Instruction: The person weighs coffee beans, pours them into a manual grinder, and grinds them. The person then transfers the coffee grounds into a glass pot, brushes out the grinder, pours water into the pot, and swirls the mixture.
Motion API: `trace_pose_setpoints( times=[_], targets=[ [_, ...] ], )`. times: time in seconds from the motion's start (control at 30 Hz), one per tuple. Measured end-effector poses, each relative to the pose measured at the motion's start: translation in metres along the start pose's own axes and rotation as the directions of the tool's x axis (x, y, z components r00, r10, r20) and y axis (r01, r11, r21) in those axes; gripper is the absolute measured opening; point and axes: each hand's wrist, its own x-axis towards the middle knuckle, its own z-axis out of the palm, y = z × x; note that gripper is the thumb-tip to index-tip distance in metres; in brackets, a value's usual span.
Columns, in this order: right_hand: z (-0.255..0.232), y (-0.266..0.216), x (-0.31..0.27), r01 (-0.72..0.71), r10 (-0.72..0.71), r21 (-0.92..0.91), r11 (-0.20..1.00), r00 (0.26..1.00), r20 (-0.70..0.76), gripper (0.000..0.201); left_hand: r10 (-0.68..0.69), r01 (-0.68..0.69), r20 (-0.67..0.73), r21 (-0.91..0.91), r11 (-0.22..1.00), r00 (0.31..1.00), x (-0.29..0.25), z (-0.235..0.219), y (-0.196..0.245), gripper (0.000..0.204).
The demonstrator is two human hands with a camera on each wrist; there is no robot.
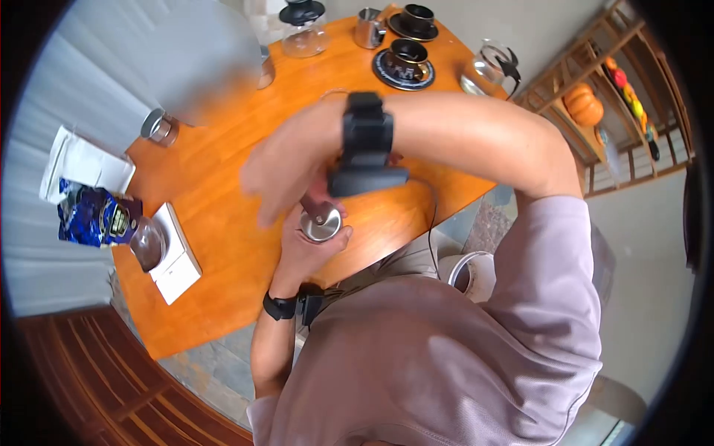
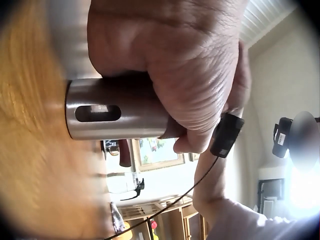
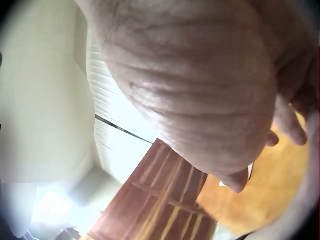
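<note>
My left hand (image 1: 309, 249) wraps round the steel body of a hand coffee grinder (image 1: 322, 225) near the table's front edge. In the left wrist view, a slot-shaped window shows in the grinder's brushed side (image 2: 95, 107), its base right at the wooden tabletop; the left hand (image 2: 175, 65) grips the upper part. Above the grinder, my right hand (image 1: 286, 167) is blurred, with fingers bent at the outer end of the dark crank arm (image 1: 309, 204). The crank's knob is hidden beneath that hand. In the right wrist view, the right hand's palm side (image 3: 200, 90) fills the middle.
A white scale (image 1: 177, 276) bearing a clear glass vessel (image 1: 148, 244) lies at left, beside a blue bag (image 1: 93, 214) and a white pouch (image 1: 93, 160). A metal cup (image 1: 160, 126), glass server (image 1: 305, 41), steel pitcher (image 1: 370, 30), black cups (image 1: 408, 56) and glass kettle (image 1: 487, 67) stand farther back.
</note>
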Motion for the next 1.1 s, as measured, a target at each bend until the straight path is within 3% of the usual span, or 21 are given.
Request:
trace_pose_setpoints(
  times=[0.03, 0.1, 0.17, 0.23, 0.27, 0.3, 0.37, 0.43, 0.5, 0.57, 0.63, 0.7, 0.77, 0.83, 0.87, 0.9, 0.93, 0.97, 1.0, 1.07, 1.1],
  targets=[
    [-0.007, 0.012, -0.007, -0.12, 0.119, -0.039, 0.992, 0.993, -0.021, 0.048, 0.043, -0.041, 0.002, -0.216, 0.976, 0.999, 0.002, 0.002, 0.004, 0.038],
    [-0.002, 0.043, -0.04, -0.321, 0.302, 0.181, 0.929, 0.945, 0.128, 0.051, 0.026, -0.02, 0.024, -0.209, 0.978, 0.999, 0.002, 0.0, 0.007, 0.04],
    [0.024, 0.054, -0.076, -0.205, 0.193, 0.215, 0.955, 0.978, 0.072, 0.046, -0.003, 0.008, 0.028, -0.173, 0.985, 1.0, 0.001, -0.001, 0.005, 0.04],
    [0.049, 0.05, -0.092, -0.155, 0.084, 0.294, 0.943, 0.967, 0.242, 0.048, 0.083, -0.078, 0.019, -0.167, 0.983, 0.996, 0.005, -0.001, 0.002, 0.04],
    [0.059, 0.037, -0.091, -0.106, 0.027, 0.279, 0.955, 0.961, 0.274, 0.047, 0.167, -0.164, 0.011, -0.146, 0.976, 0.986, 0.007, 0.0, 0.001, 0.041],
    [0.069, 0.024, -0.088, -0.053, -0.032, 0.268, 0.962, 0.953, 0.303, 0.045, 0.164, -0.159, 0.026, -0.146, 0.976, 0.986, 0.007, 0.001, 0.003, 0.041],
    [0.093, 0.012, -0.065, 0.284, -0.311, 0.156, 0.946, 0.932, 0.188, 0.041, 0.139, -0.136, 0.017, -0.124, 0.983, 0.99, 0.008, 0.001, 0.012, 0.041],
    [0.083, -0.011, -0.047, 0.305, -0.326, 0.147, 0.941, 0.932, 0.16, 0.04, 0.214, -0.206, 0.037, -0.149, 0.967, 0.976, 0.012, 0.0, 0.004, 0.038],
    [0.055, -0.028, -0.037, 0.184, -0.228, 0.233, 0.955, 0.957, 0.178, 0.041, 0.13, -0.126, 0.041, -0.092, 0.988, 0.991, 0.01, -0.001, 0.001, 0.038],
    [0.026, -0.026, -0.024, 0.237, -0.244, 0.129, 0.963, 0.969, 0.034, 0.042, 0.038, -0.037, 0.031, -0.037, 0.999, 0.999, 0.002, -0.003, -0.002, 0.038],
    [0.02, 0.025, 0.02, 0.363, -0.331, 0.177, 0.915, 0.925, -0.183, 0.044, -0.067, 0.067, 0.007, 0.012, 0.998, 0.998, -0.005, -0.006, -0.004, 0.039],
    [0.002, 0.033, -0.02, -0.032, 0.046, 0.104, 0.994, 0.989, -0.139, 0.046, -0.013, 0.012, -0.01, -0.06, 0.998, 1.0, 0.0, -0.001, 0.007, 0.039],
    [0.012, 0.053, -0.048, -0.157, 0.162, 0.065, 0.985, 0.984, -0.071, 0.049, 0.056, -0.062, -0.044, -0.138, 0.989, 0.997, 0.004, 0.0, 0.008, 0.04],
    [0.028, 0.039, -0.092, -0.217, 0.217, 0.054, 0.975, 0.976, -0.004, 0.049, -0.001, -0.001, -0.009, -0.237, 0.971, 1.0, 0.003, 0.0, 0.0, 0.04],
    [0.054, 0.049, -0.107, -0.075, 0.081, 0.064, 0.995, 0.992, -0.093, 0.048, -0.008, 0.005, -0.012, -0.243, 0.97, 1.0, 0.005, 0.0, 0.001, 0.04],
    [0.076, 0.054, -0.111, 0.07, -0.058, 0.063, 0.996, 0.982, -0.182, 0.047, 0.078, -0.074, 0.012, -0.211, 0.975, 0.997, 0.008, -0.001, 0.005, 0.042],
    [0.08, 0.038, -0.111, 0.062, -0.054, 0.093, 0.994, 0.995, -0.085, 0.046, 0.162, -0.153, 0.042, -0.178, 0.972, 0.986, 0.011, -0.002, 0.007, 0.043],
    [0.084, 0.022, -0.111, 0.052, -0.054, 0.125, 0.991, 0.999, 0.01, 0.045, 0.152, -0.142, 0.046, -0.176, 0.974, 0.987, 0.011, -0.001, 0.006, 0.043],
    [0.091, 0.015, -0.103, 0.061, -0.063, 0.134, 0.989, 0.998, 0.007, 0.045, 0.152, -0.141, 0.046, -0.179, 0.974, 0.987, 0.01, -0.001, 0.005, 0.046],
    [0.094, 0.005, -0.077, 0.438, -0.439, 0.046, 0.898, 0.899, 0.003, 0.045, 0.213, -0.203, 0.046, -0.172, 0.964, 0.976, 0.012, 0.0, 0.01, 0.037],
    [0.091, 0.0, -0.059, 0.472, -0.475, 0.062, 0.879, 0.879, 0.037, 0.045, 0.219, -0.21, 0.039, -0.159, 0.965, 0.975, 0.01, -0.001, 0.006, 0.037]
  ],
)
